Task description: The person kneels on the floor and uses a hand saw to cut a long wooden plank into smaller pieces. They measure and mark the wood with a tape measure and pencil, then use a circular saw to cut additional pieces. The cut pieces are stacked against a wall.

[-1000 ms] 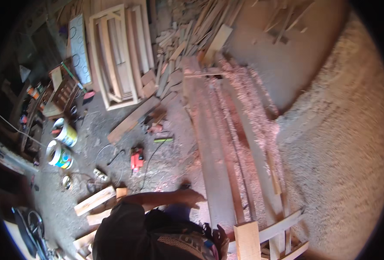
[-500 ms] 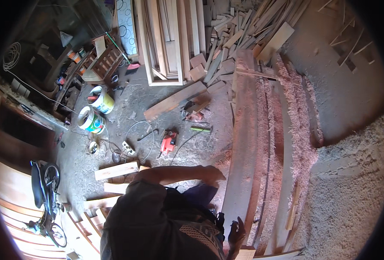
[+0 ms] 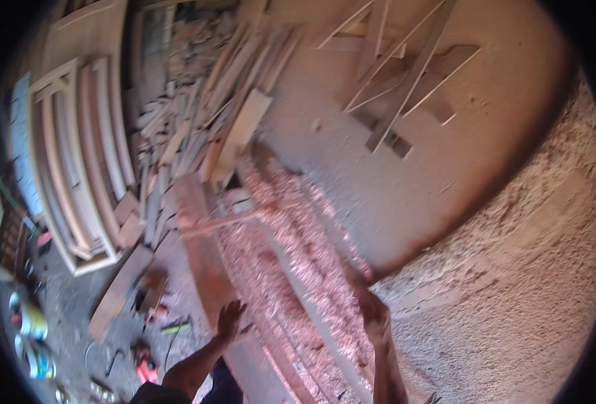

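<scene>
My left hand (image 3: pixel 229 318) is over the long, wide wooden plank (image 3: pixel 207 269), its fingers spread and nothing in them. Whether the palm presses on the wood, I cannot tell. Farther right, my right hand (image 3: pixel 374 313) hangs by the outer edge of the heaped wood shavings (image 3: pixel 311 249). Its fingers are blurred and point away from me, so their grip does not show. A narrower board (image 3: pixel 304 296) runs lengthwise through the shavings between my hands. A thin crosswise strip of wood (image 3: pixel 234 221) lies over the far part of the plank.
Offcuts (image 3: pixel 197 128) are piled beyond the plank, beside an upright wooden frame (image 3: pixel 76 175). On the floor at left are a red power tool (image 3: pixel 146 367), a loose board (image 3: pixel 119 289) and two buckets (image 3: pixel 32 323). A rough wall (image 3: pixel 500 269) stands at right.
My view has swung right, toward the shavings and the wall. My left hand now lies spread at the plank; my right hand has moved out over the shavings' far side.
</scene>
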Motion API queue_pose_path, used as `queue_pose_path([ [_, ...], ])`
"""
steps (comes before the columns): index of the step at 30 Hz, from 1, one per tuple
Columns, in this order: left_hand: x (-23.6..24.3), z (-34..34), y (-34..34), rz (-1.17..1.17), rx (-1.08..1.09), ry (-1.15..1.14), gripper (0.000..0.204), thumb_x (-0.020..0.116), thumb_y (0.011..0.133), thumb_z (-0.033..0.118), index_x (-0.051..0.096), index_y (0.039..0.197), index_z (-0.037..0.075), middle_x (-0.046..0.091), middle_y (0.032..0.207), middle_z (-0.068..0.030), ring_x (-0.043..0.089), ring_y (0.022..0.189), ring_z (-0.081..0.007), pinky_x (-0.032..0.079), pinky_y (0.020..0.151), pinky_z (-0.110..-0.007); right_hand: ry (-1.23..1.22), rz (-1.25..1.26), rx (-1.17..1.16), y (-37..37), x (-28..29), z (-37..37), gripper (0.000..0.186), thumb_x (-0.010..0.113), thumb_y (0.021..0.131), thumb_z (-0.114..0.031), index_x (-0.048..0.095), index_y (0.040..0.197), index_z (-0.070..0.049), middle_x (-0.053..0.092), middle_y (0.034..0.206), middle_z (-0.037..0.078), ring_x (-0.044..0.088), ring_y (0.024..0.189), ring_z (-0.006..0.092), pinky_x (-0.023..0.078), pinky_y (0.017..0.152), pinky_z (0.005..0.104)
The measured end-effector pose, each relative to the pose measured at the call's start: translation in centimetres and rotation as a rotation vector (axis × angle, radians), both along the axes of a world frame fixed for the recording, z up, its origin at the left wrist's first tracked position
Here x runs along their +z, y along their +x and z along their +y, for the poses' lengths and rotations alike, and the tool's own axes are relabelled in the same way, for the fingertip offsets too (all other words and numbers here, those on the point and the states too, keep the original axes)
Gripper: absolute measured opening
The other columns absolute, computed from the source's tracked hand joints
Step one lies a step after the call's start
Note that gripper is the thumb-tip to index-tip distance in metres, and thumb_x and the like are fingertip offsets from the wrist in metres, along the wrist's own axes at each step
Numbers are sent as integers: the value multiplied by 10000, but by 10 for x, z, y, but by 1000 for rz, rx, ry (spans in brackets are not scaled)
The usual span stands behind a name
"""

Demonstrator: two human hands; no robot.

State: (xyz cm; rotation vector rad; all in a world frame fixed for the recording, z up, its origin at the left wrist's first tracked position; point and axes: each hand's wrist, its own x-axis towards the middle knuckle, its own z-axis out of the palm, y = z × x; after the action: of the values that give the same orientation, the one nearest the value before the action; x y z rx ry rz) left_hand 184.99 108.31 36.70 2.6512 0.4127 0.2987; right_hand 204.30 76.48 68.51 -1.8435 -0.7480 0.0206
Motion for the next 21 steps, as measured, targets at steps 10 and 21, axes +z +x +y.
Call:
queue_pose_path([
  [10, -20, 38, 4, -41, -80, -50, 761, 725, 854, 615, 609, 1382, 79, 463, 1515, -261, 374, 1459, -481, 318, 1165, -679, 731, 197, -340, 337, 237, 119, 807, 717, 1023, -346, 271, 1657, -121, 544, 1474, 225, 616, 1247, 296, 509, 1053, 472],
  [21, 4, 32, 2, -61, -10, -67, 743, 761, 884, 489, 544, 1522, 175, 434, 1613, -224, 333, 1517, -495, 270, 1199, -683, 859, -43, -253, 399, 333, 148, 410, 648, 1071, -309, 575, 1384, -55, 640, 1278, 129, 698, 1078, 299, 653, 902, 380],
])
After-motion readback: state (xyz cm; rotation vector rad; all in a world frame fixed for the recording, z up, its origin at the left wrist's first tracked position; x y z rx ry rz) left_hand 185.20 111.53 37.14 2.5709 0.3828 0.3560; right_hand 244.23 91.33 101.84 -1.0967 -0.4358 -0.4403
